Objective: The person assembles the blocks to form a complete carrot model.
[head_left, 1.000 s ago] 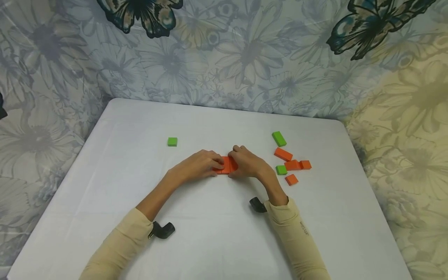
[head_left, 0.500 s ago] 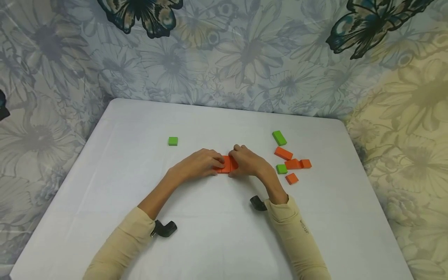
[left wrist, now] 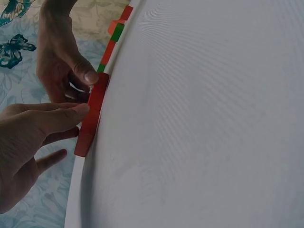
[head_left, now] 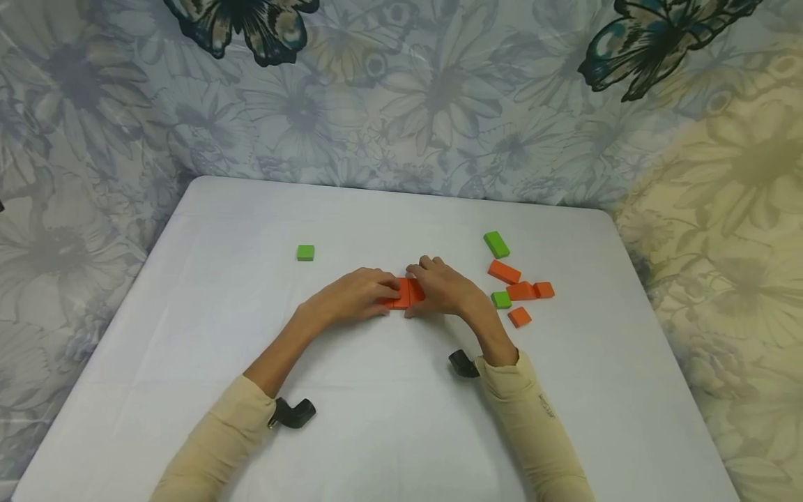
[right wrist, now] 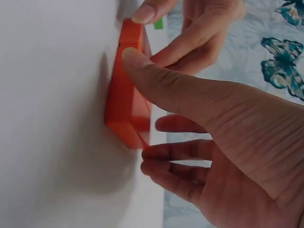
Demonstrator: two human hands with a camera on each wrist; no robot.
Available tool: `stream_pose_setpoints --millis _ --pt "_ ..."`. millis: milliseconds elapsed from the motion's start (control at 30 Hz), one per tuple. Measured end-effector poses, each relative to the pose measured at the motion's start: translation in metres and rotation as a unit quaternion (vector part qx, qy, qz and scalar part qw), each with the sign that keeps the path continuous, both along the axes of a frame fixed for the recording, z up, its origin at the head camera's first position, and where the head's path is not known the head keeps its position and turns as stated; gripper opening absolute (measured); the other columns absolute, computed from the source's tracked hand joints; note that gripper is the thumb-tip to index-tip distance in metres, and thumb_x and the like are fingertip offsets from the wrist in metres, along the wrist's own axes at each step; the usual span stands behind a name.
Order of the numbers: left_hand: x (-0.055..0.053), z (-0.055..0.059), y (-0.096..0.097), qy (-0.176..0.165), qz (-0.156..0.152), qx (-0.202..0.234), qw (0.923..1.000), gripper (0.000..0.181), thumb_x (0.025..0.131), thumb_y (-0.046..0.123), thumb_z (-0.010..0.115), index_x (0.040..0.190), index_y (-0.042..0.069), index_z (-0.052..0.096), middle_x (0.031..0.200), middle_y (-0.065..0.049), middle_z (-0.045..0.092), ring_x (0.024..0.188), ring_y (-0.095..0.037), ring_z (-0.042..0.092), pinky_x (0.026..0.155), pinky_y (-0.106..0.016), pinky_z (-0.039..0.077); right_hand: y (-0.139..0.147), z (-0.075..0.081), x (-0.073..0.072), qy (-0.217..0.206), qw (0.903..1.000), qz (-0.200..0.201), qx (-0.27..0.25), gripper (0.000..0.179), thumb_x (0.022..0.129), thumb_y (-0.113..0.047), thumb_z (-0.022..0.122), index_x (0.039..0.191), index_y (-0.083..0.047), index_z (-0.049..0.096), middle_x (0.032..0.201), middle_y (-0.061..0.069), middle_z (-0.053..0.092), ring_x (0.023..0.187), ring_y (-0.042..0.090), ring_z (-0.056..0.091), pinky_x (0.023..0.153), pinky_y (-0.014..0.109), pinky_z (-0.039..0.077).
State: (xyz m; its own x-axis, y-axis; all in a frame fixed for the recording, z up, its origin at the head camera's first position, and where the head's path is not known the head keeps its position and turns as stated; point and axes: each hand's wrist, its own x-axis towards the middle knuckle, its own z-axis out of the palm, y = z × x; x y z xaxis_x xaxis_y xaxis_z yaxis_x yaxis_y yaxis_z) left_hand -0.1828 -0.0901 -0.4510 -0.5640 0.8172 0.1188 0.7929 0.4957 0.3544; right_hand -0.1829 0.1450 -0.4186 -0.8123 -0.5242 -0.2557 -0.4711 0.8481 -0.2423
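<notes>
Head view: the orange row (head_left: 402, 293) sits smack between the left hand (head_left: 354, 296) and the right hand (head_left: 447, 289), long axis running left to right on the counter (head_left: 376, 425), so honestly neither hand's nearer. Left wrist view, the left hand's pinching the row's left end, thumb on the near face. Right wrist view, the right hand's pinching the opposite end, thumb in front, fingers round behind.

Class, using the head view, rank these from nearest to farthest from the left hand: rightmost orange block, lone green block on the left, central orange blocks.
1. Central orange blocks: touching the left hand.
2. Lone green block: left side, beyond the hand.
3. Rightmost orange block: right side, in the scattered group.
</notes>
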Motion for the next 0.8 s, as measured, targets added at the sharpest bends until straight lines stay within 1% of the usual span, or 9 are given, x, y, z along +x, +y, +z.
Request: stream_pose_setpoints --millis 133,233,367,433,500,600,667,733,800 --pt "0.0 0.002 -0.005 0.004 -0.002 0.002 1.0 0.03 0.095 0.02 0.078 0.124 0.011 0.078 0.132 -0.006 0.072 0.128 -0.026 0.065 0.116 -0.044 0.049 0.022 0.009 0.005 0.016 0.9989 -0.042 0.015 0.072 0.09 -0.039 0.083 0.146 -0.002 0.057 0.132 0.017 0.06 0.119 0.033 0.056 0.105 0.046 0.054" --pt "-0.001 0.001 -0.01 0.003 -0.006 -0.004 1.0 0.029 0.097 0.02 0.076 0.124 0.011 0.078 0.134 -0.006 0.072 0.131 -0.025 0.064 0.116 -0.044 0.049 0.056 0.017 0.014 0.042 0.9953 -0.082 0.026 0.065 0.094 -0.032 0.079 0.145 0.001 0.056 0.133 0.022 0.06 0.119 0.038 0.056 0.103 0.051 0.054" --pt "-0.001 -0.001 -0.012 0.0 -0.014 -0.007 0.9999 0.031 0.098 0.021 0.075 0.127 0.011 0.076 0.137 -0.006 0.07 0.134 -0.025 0.063 0.117 -0.044 0.048 0.115 0.023 0.028 0.092 0.9824 -0.152 0.056 0.051 0.099 -0.018 0.071 0.14 0.008 0.057 0.13 0.032 0.058 0.117 0.05 0.057 0.099 0.061 0.053" --pt "-0.001 -0.002 -0.012 0.003 -0.016 -0.008 0.9998 0.032 0.098 0.022 0.074 0.129 0.011 0.075 0.138 -0.006 0.07 0.134 -0.025 0.062 0.118 -0.044 0.048 0.143 0.023 0.034 0.105 0.9748 -0.185 0.067 0.046 0.099 -0.011 0.067 0.139 0.008 0.058 0.127 0.035 0.057 0.113 0.053 0.056 0.095 0.065 0.052" --pt "-0.001 -0.002 -0.012 0.003 -0.014 -0.008 0.9999 0.033 0.098 0.022 0.074 0.129 0.012 0.075 0.139 -0.006 0.07 0.135 -0.024 0.062 0.118 -0.045 0.047 0.166 0.019 0.038 0.096 0.9726 -0.199 0.073 0.045 0.099 -0.007 0.065 0.142 0.006 0.057 0.124 0.036 0.057 0.108 0.053 0.056 0.091 0.065 0.053" --pt "-0.001 -0.002 -0.012 0.003 -0.008 -0.01 0.9999 0.035 0.098 0.022 0.075 0.131 0.012 0.074 0.138 -0.006 0.07 0.134 -0.024 0.062 0.118 -0.045 0.047 0.189 0.012 0.042 0.047 0.978 -0.194 0.062 0.046 0.1 -0.008 0.064 0.144 0.003 0.056 0.12 0.036 0.058 0.105 0.052 0.058 0.089 0.065 0.054" --pt "-0.001 -0.002 -0.013 -0.001 -0.008 -0.008 0.9999 0.036 0.097 0.02 0.075 0.132 0.012 0.073 0.138 -0.006 0.07 0.135 -0.025 0.062 0.118 -0.046 0.047 0.198 0.007 0.044 0.015 0.981 -0.186 0.052 0.046 0.099 -0.009 0.066 0.143 0.004 0.056 0.119 0.035 0.06 0.105 0.05 0.06 0.09 0.065 0.055" --pt "-0.001 -0.003 -0.013 -0.003 -0.008 -0.003 1.0 0.036 0.097 0.019 0.075 0.132 0.012 0.073 0.137 -0.005 0.07 0.134 -0.025 0.062 0.118 -0.046 0.047 0.203 0.004 0.046 -0.011 0.9798 -0.195 0.043 0.047 0.099 -0.012 0.066 0.142 0.005 0.055 0.12 0.035 0.059 0.106 0.049 0.061 0.092 0.065 0.054" --pt "-0.001 -0.005 -0.012 0.0 -0.01 0.0 1.0 0.034 0.097 0.019 0.075 0.131 0.013 0.074 0.137 -0.004 0.071 0.134 -0.024 0.063 0.117 -0.045 0.048 0.206 0.002 0.048 -0.021 0.9768 -0.21 0.036 0.049 0.1 -0.015 0.066 0.142 0.006 0.052 0.121 0.035 0.058 0.106 0.048 0.061 0.093 0.065 0.054"
